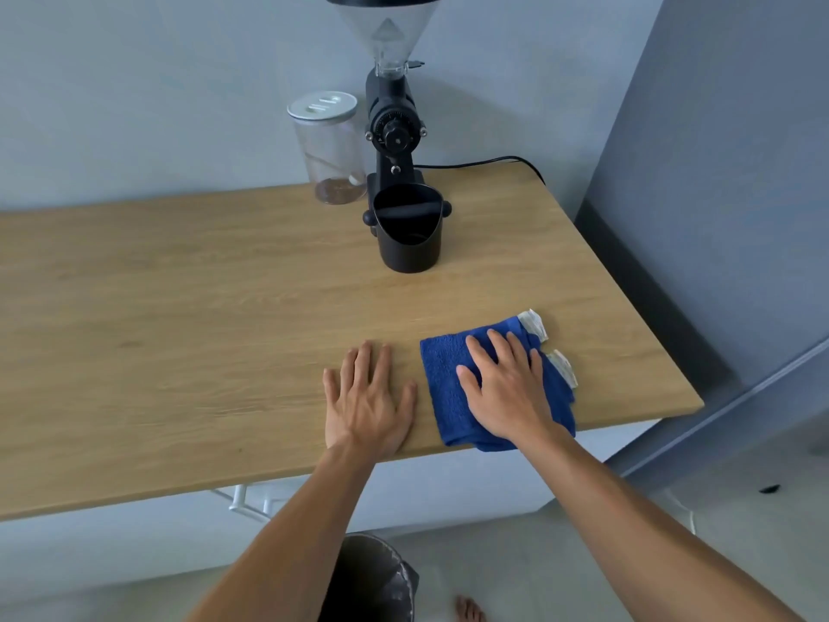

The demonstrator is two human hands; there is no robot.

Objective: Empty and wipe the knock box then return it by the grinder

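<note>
Your left hand [368,397] lies flat and spread on the wooden counter [179,307], holding nothing. Your right hand [507,388] presses open-palmed on the blue cloth [448,397]. The knock box [408,228] stands upright touching the grinder [392,123], well apart from both hands.

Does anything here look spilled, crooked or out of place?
Nothing stands out. The knock box stands upright in front of the grinder, with no spill on the wooden counter. The right hand lies flat on the folded blue cloth; the left hand rests flat beside it.
</note>
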